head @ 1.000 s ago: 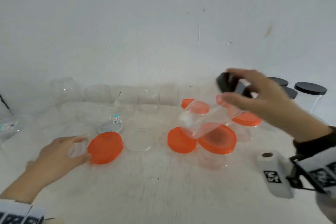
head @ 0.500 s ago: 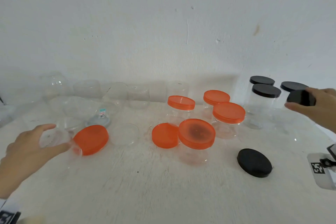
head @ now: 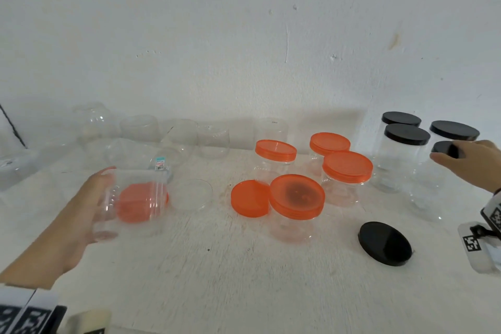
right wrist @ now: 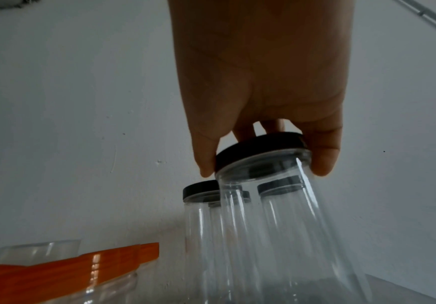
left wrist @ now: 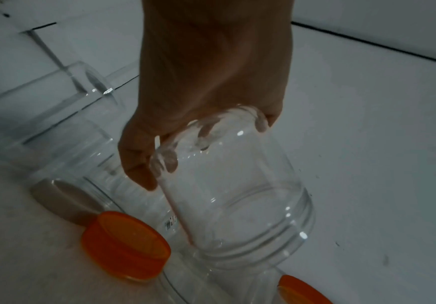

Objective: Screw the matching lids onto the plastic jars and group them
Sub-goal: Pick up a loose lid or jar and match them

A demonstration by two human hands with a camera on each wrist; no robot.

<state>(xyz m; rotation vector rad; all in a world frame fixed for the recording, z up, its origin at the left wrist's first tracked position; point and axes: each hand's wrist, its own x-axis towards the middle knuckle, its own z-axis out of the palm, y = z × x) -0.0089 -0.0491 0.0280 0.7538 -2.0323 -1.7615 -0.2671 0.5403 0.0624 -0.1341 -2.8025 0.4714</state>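
The main risk sits with the clear jar (head: 132, 203) in the left hand (head: 73, 225): it is held off the white table (head: 244, 279), tipped on its side with its threaded mouth pointing away from the palm, and smooth thin plastic gripped only at its base end could slip or flex and drop onto the loose orange lid (left wrist: 125, 244) lying just below it. A second risk is on the right, where the black-lidded jar (right wrist: 276, 205) being set down could knock the three black-capped jars (head: 406, 138) crowded just beside it.

The left hand's fingers (left wrist: 139, 156) are spread wide and curled round the jar's closed end, thumb on one side, the rest seen through the plastic. The right hand (head: 471, 163) pinches the black lid (right wrist: 259, 148) by its rim from above, fingertips on both sides; whether that jar's base already rests on the table is hard to tell, since the wrist view is blurred low down.

Four orange-lidded jars (head: 347, 173) stand grouped mid-table, with one more spare orange lid (head: 249, 198) beside them and a spare black lid (head: 385, 243) nearer.
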